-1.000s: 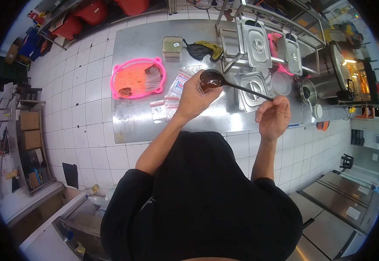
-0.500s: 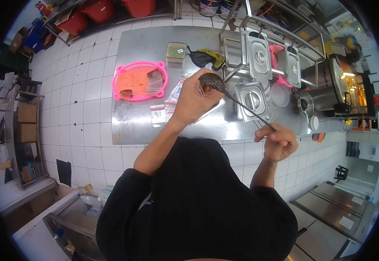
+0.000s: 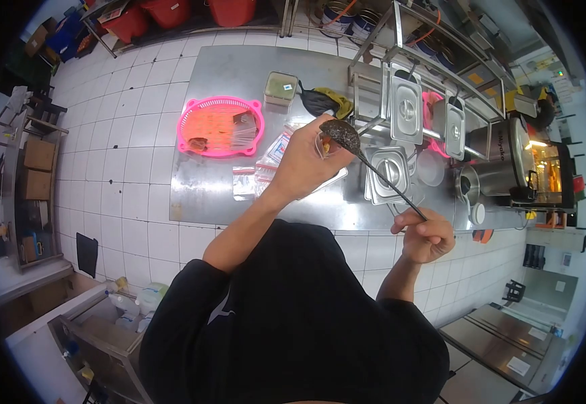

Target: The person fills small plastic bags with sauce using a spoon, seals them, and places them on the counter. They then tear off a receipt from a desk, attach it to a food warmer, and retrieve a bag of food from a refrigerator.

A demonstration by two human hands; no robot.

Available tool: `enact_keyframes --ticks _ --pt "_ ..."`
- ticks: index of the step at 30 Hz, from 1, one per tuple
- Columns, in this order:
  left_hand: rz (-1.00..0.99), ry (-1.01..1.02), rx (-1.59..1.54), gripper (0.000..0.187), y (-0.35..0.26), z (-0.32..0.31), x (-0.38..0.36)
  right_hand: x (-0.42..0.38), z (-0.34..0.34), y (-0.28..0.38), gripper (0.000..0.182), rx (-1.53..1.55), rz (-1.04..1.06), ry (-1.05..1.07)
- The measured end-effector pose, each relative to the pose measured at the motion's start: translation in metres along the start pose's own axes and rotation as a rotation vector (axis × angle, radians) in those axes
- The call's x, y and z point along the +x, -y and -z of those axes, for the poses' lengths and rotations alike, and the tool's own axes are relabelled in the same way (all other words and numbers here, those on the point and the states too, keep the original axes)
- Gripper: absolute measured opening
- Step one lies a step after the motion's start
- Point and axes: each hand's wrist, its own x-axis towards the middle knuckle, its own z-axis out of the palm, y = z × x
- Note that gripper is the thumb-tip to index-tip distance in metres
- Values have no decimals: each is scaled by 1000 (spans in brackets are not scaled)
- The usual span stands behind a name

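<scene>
My right hand (image 3: pixel 429 237) is closed around the end of a long-handled ladle (image 3: pixel 387 180). The ladle's dark, speckled bowl (image 3: pixel 341 135) sits at my left hand (image 3: pixel 306 161), over its fingers. My left hand is curled around a small clear plastic bag (image 3: pixel 322 145), of which only a bit shows, with something orange-brown in it; the rest is hidden by the fingers and ladle. Beneath this hand lie printed zip bags (image 3: pixel 266 168) and smaller clear zip bags (image 3: pixel 243 183) on the steel table (image 3: pixel 202 195).
A pink basket (image 3: pixel 256 140) with clear packets stands at the left. Behind are a lidded container (image 3: pixel 281 89) and a black-and-yellow cloth (image 3: pixel 326 102). To the right are lidded steel pans (image 3: pixel 388 176), a metal rack (image 3: pixel 367 91), a white bowl (image 3: pixel 431 168) and a large cooker (image 3: pixel 501 155).
The view has tilted slightly. The ladle's bowl has shifted a little to the right and down with my hands. Both hands keep their grip.
</scene>
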Motion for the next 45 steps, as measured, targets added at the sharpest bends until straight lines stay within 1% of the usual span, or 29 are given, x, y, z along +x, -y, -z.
enact_keyframes --ticks 4,7,10,12,14,19,21,22,24,26,27,29,30,31,32,33,34,35,36,37,38,39,40,41,42,43,44,45 --pt "3 -26 38 22 -5 -1 -1 -6 1 -4 40 111 -63 -53" --pt "56 -13 -19 22 -3 0 0 -11 2 -8 39 194 -101 -98" --pt "30 -13 50 22 -3 0 -1 -16 3 -15 37 248 -129 -152" --pt "46 -16 189 23 -4 -1 -2 -20 3 -20 35 264 -135 -177" --pt "44 -18 153 24 3 -2 -2 -23 1 -25 32 352 -169 -259" --pt "13 -44 65 23 25 -8 -2 -22 -2 -29 30 436 -245 -343" --pt "-18 -89 27 21 30 -12 -3 -23 -1 -31 30 460 -275 -368" --pt "-16 -88 27 21 34 -11 -4 -23 -1 -32 29 470 -317 -386" --pt "-13 -99 191 18 42 -8 -7 -23 1 -35 29 479 -359 -404" --pt "-19 -105 196 17 46 -5 -11 -22 3 -40 28 579 -495 -530" --pt "-23 -113 201 17 48 -4 -15 -22 6 -45 28 576 -500 -531" --pt "-7 -109 190 19 47 5 -25 -27 15 -65 28 692 -624 -651" --pt "6 -104 180 21 47 11 -30 -33 20 -78 28 692 -627 -654" --pt "4 -75 44 24 52 18 -34 -43 25 -93 27 622 -706 -677" --pt "6 -74 47 24 48 27 -38 -53 30 -109 26 552 -783 -696" --pt "33 23 -162 25 43 38 -42 -65 35 -124 26 385 -883 -649" --pt "59 118 -370 27 39 46 -46 -72 32 -133 26 390 -887 -648" --pt "53 174 -498 33 40 53 -46 -79 28 -142 26 217 -1000 -515" --pt "55 164 -494 33 36 56 -47 -87 24 -150 27 43 -1105 -375" --pt "74 207 -642 36 30 58 -47 -95 21 -160 34 8 -1124 -245" --pt "90 252 -790 40 26 61 -46 -103 18 -168 34 15 -1125 -235" --pt "76 276 -770 52 29 64 -46 -102 7 -169 37 -15 -1144 -131" --pt "70 271 -766 52 30 66 -48 -100 -2 -170 42 -46 -1158 -29" --pt "97 287 -707 61 30 65 -49 -98 -6 -167 51 -157 -1171 49" --pt "123 306 -649 70 29 63 -49 -95 -8 -158 51 -155 -1167 51" --pt "121 306 -646 70 28 60 -50 -94 -10 -146 56 -719 -1040 253" --pt "140 312 -553 80 26 55 -53 -88 -13 -136 62 -1269 -845 446" --pt "158 318 -460 90 25 53 -55 -56 -23 -108 57 -1142 -966 440"
